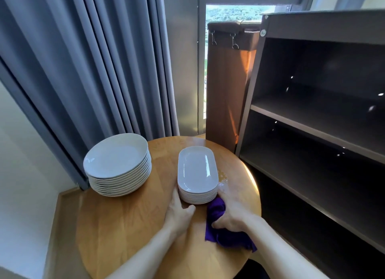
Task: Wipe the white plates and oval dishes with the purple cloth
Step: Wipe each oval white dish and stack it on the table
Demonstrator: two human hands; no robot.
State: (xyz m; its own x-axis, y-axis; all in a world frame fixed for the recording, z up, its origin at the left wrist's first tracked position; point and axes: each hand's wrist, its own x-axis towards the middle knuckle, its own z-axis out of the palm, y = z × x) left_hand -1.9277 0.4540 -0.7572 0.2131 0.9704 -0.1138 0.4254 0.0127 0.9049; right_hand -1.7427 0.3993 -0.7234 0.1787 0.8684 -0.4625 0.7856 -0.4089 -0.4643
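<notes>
A stack of several white oval dishes [196, 170] stands in the middle of the round wooden table [129, 226]. A taller stack of white round plates [117, 164] sits at the table's left edge. My left hand [179, 211] rests against the near left side of the oval stack, fingers touching its lower dishes. My right hand [229, 213] touches the stack's near right corner while gripping the purple cloth [224, 235], which hangs bunched from it onto the table.
A dark shelving unit [316, 116] with bare shelves stands close on the right. A brown upright box [227, 84] is behind the table by the window. Grey curtains [87, 59] hang at the left and back.
</notes>
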